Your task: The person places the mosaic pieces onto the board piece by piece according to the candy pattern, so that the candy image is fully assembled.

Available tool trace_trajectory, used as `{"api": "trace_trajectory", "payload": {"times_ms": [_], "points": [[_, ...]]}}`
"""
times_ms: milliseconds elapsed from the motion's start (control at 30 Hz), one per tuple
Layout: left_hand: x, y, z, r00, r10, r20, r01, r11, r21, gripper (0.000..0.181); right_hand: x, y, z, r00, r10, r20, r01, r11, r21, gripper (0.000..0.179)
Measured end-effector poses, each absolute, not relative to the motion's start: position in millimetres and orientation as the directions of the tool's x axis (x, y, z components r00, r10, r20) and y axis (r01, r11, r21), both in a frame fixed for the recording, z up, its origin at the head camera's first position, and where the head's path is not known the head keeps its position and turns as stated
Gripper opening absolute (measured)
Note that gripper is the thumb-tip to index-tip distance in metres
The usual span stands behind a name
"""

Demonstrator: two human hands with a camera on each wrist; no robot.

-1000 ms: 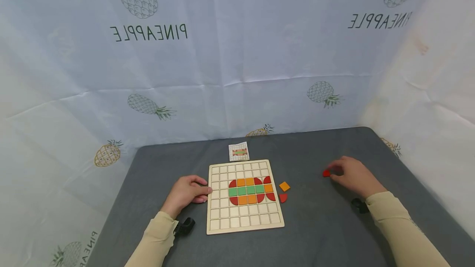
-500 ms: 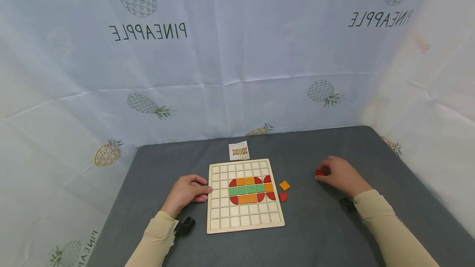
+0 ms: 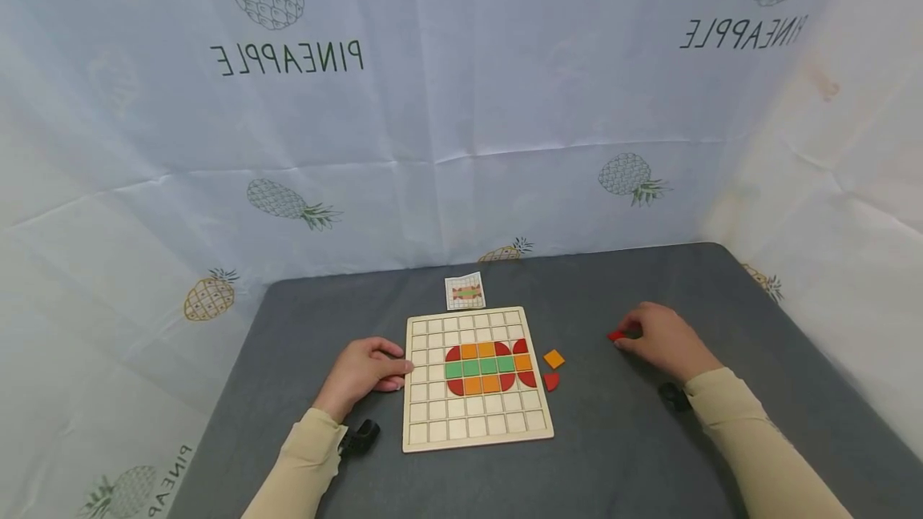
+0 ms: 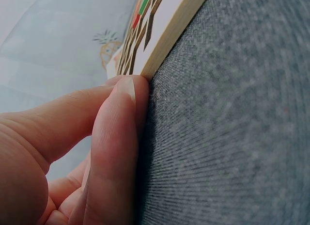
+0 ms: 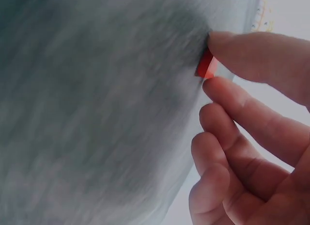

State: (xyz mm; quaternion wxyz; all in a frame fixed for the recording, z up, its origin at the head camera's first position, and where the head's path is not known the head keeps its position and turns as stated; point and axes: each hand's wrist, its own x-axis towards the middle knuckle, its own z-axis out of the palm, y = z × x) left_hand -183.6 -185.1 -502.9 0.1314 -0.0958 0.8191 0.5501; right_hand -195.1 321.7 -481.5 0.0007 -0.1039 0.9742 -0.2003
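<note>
A square wooden grid board lies on the table, with red, orange and green tiles set into it in a banded shape. My left hand holds the board's left edge; in the left wrist view the thumb and forefinger tips meet at that edge. Over the right part of the table, my right hand pinches a small red tile between thumb and forefinger, its other fingers curled below. Most of the tile's outline is hidden by the fingers.
Right beside the board lie a loose orange square tile and a red quarter-circle tile. A small printed pattern card rests behind the board. A pineapple-print curtain hangs along the table's back edge.
My right hand has shifted left with the red tile between its fingers, mostly in the first half second. The left hand and the board stay in place.
</note>
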Motion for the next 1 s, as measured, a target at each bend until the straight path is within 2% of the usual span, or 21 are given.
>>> {"api": "trace_trajectory", "payload": {"times_ms": [367,633,1000], "points": [[-184.0,-184.3,-501.8,-0.945,-0.008,-0.326,-0.305,0.376,0.875,0.039,-193.1,318.3,-479.8,-0.982,-0.187,0.028,-0.183,0.905,-0.385,0.016],[-183.4,-185.7,-502.5,-0.946,-0.014,-0.324,-0.306,0.374,0.876,0.04,-194.2,312.3,-479.9,-0.966,-0.248,0.072,-0.256,0.888,-0.382,0.015],[-184.9,-186.9,-503.9,-0.947,-0.009,-0.323,-0.303,0.37,0.878,0.037,-187.9,308.0,-478.7,-0.99,-0.124,0.062,-0.138,0.917,-0.374,0.03]]}}
